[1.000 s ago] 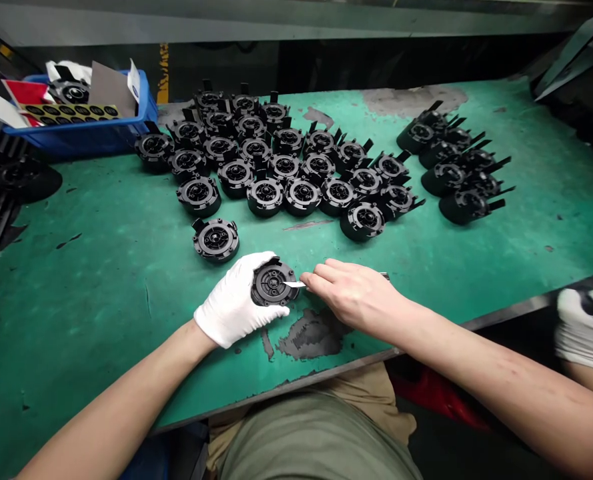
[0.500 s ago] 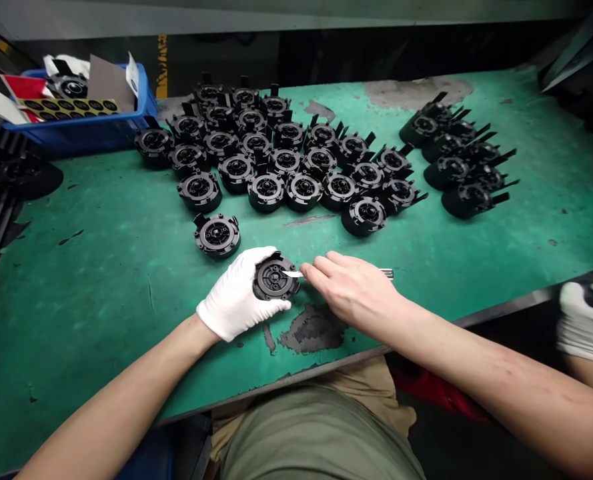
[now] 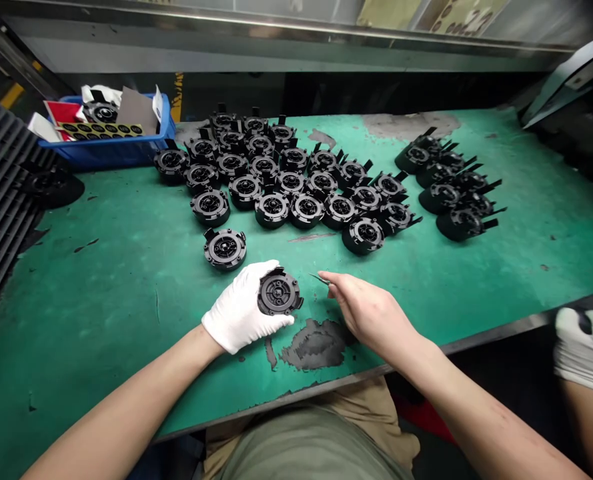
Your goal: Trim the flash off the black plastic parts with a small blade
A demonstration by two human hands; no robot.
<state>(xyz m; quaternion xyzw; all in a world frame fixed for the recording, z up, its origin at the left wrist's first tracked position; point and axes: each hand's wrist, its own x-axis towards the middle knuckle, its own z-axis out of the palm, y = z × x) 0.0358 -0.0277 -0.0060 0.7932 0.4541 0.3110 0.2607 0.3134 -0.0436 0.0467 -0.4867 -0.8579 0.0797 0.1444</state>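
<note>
My left hand (image 3: 241, 307), in a white glove, is closed around a round black plastic housing (image 3: 279, 293) by its edge. The housing's ribbed face, with a small hub in the centre, tilts up toward me. Bare and ungloved, my right hand (image 3: 369, 303) pinches a small craft knife (image 3: 321, 277), whose thin pointed blade sticks out to the left. A short gap separates the blade from the housing, and my palm hides the knife's handle. Another black housing (image 3: 225, 249) lies just beyond my left hand, face up.
Many similar housings (image 3: 291, 181) stand grouped on the green worktop (image 3: 141, 367), with a second cluster (image 3: 451, 193) to the right. At the back left is a blue bin (image 3: 111, 152) holding papers and stickers. Another person's gloved hand (image 3: 583, 347) shows at the right edge.
The knife has come away from the housing's face, as my right hand drew back to the right. My left hand keeps its hold. The view has tipped upward.
</note>
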